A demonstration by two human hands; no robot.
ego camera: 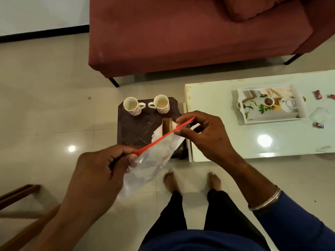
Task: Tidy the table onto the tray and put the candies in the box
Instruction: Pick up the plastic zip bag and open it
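The left hand (pixel 101 171) pinches the near end of the red strip along the mouth of a clear plastic bag (pixel 154 160), thumb against curled fingers. The right hand (pixel 201 134) pinches the far end of the same strip between thumb and fingertips, the remaining fingers loosely curled. The bag is held in the air above a dark low stool (pixel 139 127), hanging below the strip. On the stool stand two patterned cups (pixel 133 105), side by side at its far edge; nearer, a brown box (pixel 167 125) sits on white paper. To the right is a white table (pixel 253 142). A printed tray (pixel 270 104) lies on its far part. Wrapped candies (pixel 318 94) lie on the table surface to the right of the tray, apart from one another. A silver bangle (pixel 266 201) circles the right wrist.
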